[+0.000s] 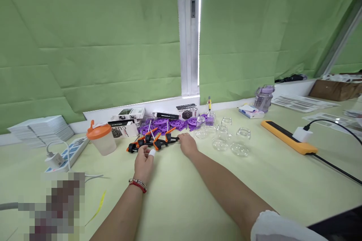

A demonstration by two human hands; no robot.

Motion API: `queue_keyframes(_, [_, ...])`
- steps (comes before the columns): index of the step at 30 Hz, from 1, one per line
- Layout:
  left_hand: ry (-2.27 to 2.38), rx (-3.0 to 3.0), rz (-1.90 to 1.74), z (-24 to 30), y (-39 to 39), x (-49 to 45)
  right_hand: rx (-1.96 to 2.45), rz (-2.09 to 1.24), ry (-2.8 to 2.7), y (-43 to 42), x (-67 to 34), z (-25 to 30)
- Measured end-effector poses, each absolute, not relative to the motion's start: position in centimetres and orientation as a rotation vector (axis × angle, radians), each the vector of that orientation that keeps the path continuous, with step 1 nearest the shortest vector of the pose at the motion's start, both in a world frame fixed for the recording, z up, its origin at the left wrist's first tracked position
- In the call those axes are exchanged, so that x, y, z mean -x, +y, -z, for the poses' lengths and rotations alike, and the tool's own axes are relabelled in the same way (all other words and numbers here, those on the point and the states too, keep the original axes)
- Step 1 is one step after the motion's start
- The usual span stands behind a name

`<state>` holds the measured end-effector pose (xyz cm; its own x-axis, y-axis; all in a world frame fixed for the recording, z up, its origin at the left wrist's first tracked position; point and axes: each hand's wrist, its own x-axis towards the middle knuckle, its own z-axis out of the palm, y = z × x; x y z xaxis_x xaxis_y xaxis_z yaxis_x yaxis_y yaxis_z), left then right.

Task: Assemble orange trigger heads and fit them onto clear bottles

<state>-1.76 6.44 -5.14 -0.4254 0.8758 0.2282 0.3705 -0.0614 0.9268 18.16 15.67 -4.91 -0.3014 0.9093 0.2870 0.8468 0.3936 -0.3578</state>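
A cluster of black-and-orange bar clamps lies on the pale table in front of me, their bars reaching to the right. My left hand is at the near left of the cluster, its curled fingers on the clamps. A white covering wraps one fingertip of that hand. At the right end of the bars, my right hand has its fingers closed round the tips. Purple openwork plastic parts lie in a heap just behind the clamps. Clear glass jars stand right of my right hand.
Printed boxes and a cup with an orange lid are at the left. A white power strip and stacked white sheets lie farther left. On the right are an orange power strip and a purple bottle.
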Motion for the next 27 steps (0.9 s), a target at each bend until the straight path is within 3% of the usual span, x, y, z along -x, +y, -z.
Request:
queue_keyframes(8, [2.260,-1.445,-1.412,4.2,6.9,3.2,1.333,-0.262,-2.281,16.2,-18.1,5.3])
queue_keyframes(12, [2.601,-1.762,-0.975,2.8,8.7,4.6,1.257,-0.329,-2.285,16.5,-18.0,5.4])
queue_keyframes(19, [2.416,-2.319,-0.370,2.7,12.0,7.5,1.216,-0.485,-2.244,17.3,-18.2,6.3])
queue_keyframes(27, [2.393,-2.467,-0.280,3.5,12.8,7.3,1.107,-0.488,-2.391,18.0,-17.0,4.2])
